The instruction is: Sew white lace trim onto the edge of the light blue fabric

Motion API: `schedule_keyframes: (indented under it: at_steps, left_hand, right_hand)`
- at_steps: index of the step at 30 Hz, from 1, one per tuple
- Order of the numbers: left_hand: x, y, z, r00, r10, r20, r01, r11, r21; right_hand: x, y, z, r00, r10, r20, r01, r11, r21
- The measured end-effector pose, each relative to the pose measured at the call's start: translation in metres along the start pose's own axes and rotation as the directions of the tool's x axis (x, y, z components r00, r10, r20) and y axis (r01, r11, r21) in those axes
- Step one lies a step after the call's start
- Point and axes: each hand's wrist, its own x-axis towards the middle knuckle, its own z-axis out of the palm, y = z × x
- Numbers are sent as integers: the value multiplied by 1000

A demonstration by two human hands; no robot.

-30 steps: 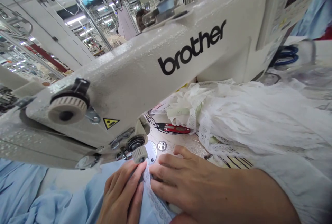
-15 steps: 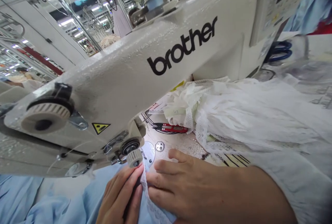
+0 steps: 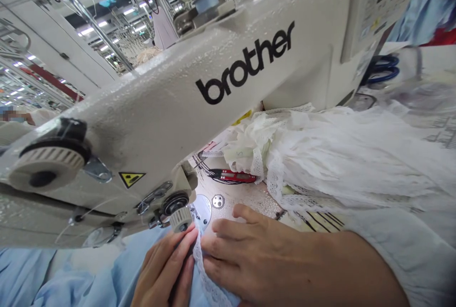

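My left hand (image 3: 166,266) lies on light blue fabric (image 3: 123,266) beside the needle area of the sewing machine (image 3: 149,126). Its fingers are close together, gripping the fabric, with the tips right under the white presser dial (image 3: 181,219). A strip of white lace trim (image 3: 204,274) runs along the fabric between both hands, up to the needle plate (image 3: 202,209). My right hand (image 3: 245,255) has its fingers curled at the lace's right edge, closed on it, the outermost finger lifted. Its thumb is hidden. The needle and the stitch point are covered by the machine head.
Red thread snips (image 3: 237,176) lie on the machine bed behind my right hand. A heap of white lace-edged fabric (image 3: 331,155) fills the right side under the arm. Blue-handled scissors (image 3: 383,69) are farther back. Another person (image 3: 17,115) is at far left.
The view has shifted slightly, so the machine head sits a little farther left. Both hands keep nearly the same place on the fabric and lace.
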Motion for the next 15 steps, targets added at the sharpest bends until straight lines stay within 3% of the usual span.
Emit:
schedule_keyframes:
  at_steps: [8,15]
  left_hand:
    - [-1,-1,0,1000,25,3,-26,999,41]
    - [-4,-8,2,1000,11,26,-13,996,87]
  right_hand:
    - [0,-1,0,1000,1,7,-1,1000,-19]
    - [3,1,-2,998,30,55,-33,997,66]
